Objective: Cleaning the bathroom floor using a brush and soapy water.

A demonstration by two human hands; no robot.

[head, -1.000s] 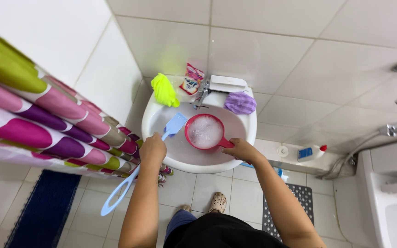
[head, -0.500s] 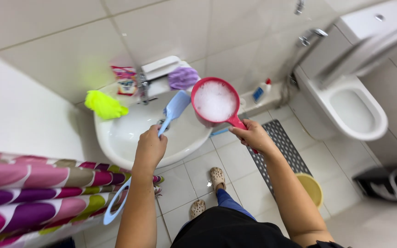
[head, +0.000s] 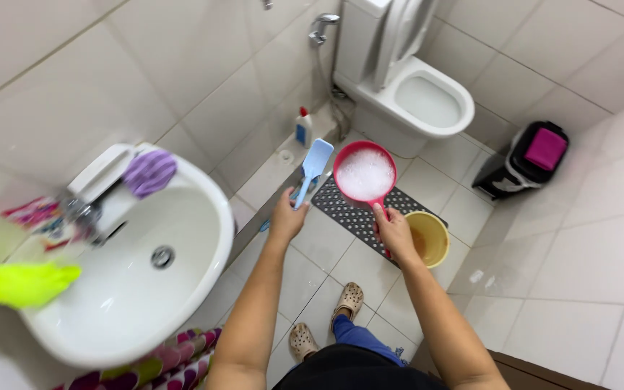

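The left hand (head: pixel 287 219) is closed around the handle of a flat blue plastic brush (head: pixel 313 165). The right hand (head: pixel 394 232) grips a round red scoop (head: pixel 364 174) full of white foam, with a white toilet (head: pixel 427 101) at 12 o'clock.

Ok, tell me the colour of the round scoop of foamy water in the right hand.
Pinkish red, a plastic dipper, clearest in the head view.

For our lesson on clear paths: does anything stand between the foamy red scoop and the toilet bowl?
Nothing visible does. The right hand holds the red scoop in the air above the black mat, and only bare floor tiles lie between it and the toilet. The yellow bucket sits off to the side, nearer the person.
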